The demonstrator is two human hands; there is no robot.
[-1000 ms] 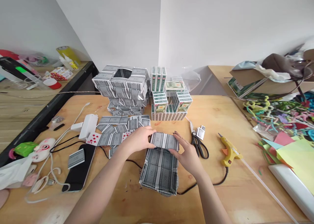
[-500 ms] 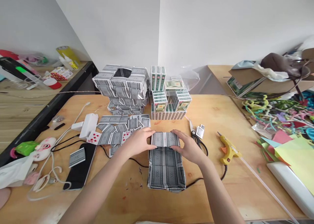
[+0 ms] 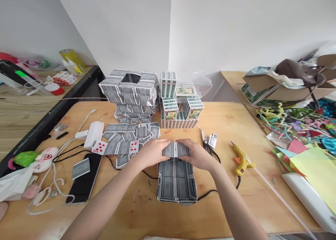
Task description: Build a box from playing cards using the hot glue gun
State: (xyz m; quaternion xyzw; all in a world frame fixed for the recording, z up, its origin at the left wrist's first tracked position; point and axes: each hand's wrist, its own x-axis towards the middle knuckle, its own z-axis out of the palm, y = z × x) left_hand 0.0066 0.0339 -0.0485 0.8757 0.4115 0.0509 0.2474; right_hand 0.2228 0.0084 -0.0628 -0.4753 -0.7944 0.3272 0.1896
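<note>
In front of me lies an open box made of grey-backed playing cards point(image 3: 176, 184), its long side pointing toward me. At its far end is a joined strip of playing cards point(image 3: 175, 150), with a thin white seam down the middle. My left hand point(image 3: 154, 152) grips the strip's left end, thumb and fingers closed on it. From the other side my right hand point(image 3: 196, 155) pinches the right end. Whether the strip is fixed to the box cannot be seen. Loose playing cards point(image 3: 123, 148) are spread beyond my left forearm, some overlapping.
A larger playing-card structure point(image 3: 131, 96) stands at the back beside stacked card packs point(image 3: 181, 108). Scissors point(image 3: 208, 145) and a yellow glue gun point(image 3: 243, 159) lie to the right. A phone point(image 3: 84, 180) and white cables point(image 3: 54, 184) are on the left.
Both hands have come closer together along the strip, covering more of its ends. The box has stayed in nearly the same place; the view has shifted slightly.
</note>
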